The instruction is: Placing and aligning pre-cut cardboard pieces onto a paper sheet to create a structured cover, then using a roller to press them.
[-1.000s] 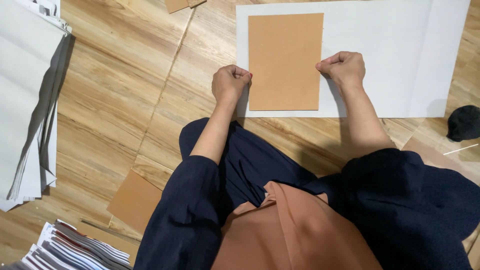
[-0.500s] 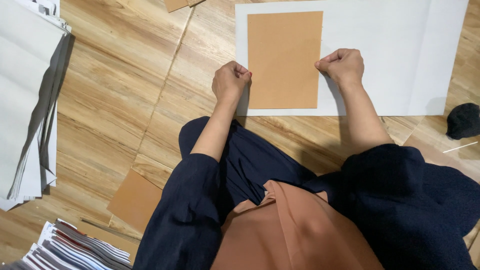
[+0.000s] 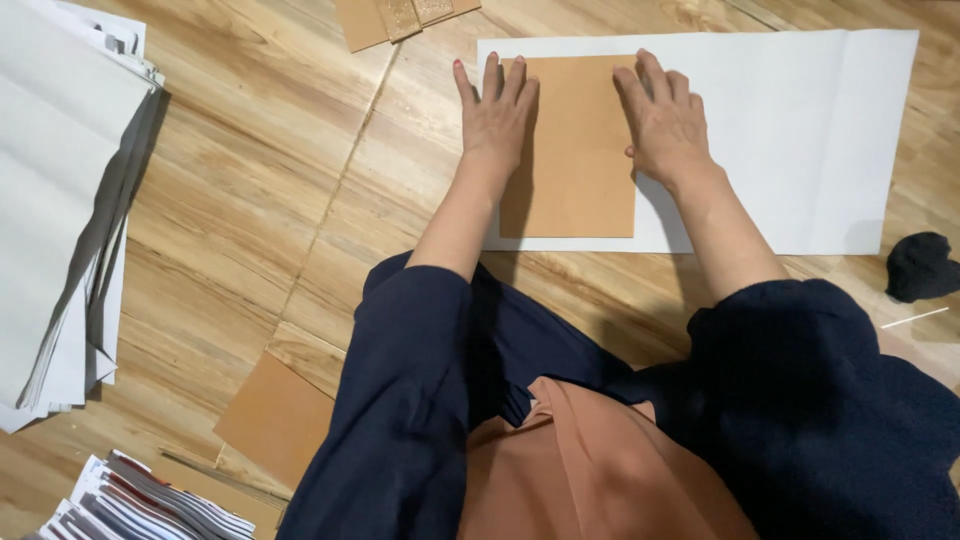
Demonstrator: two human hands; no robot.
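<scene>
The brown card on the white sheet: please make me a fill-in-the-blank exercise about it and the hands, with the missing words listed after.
1. The brown card lies on top of a large ____ sheet.
2. Both hands, the left hand and the right hand, rest ____ on the card, fingers spread.
3. The sheet lies on a ____ floor.
4. A stack of pale paper lies to the person's ____.

Missing words: white; flat; wooden; left

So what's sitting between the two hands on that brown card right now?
In the head view only bare brown card shows between the left hand and the right hand. Both lie flat, fingers spread, on its side edges, over the white sheet.
</scene>
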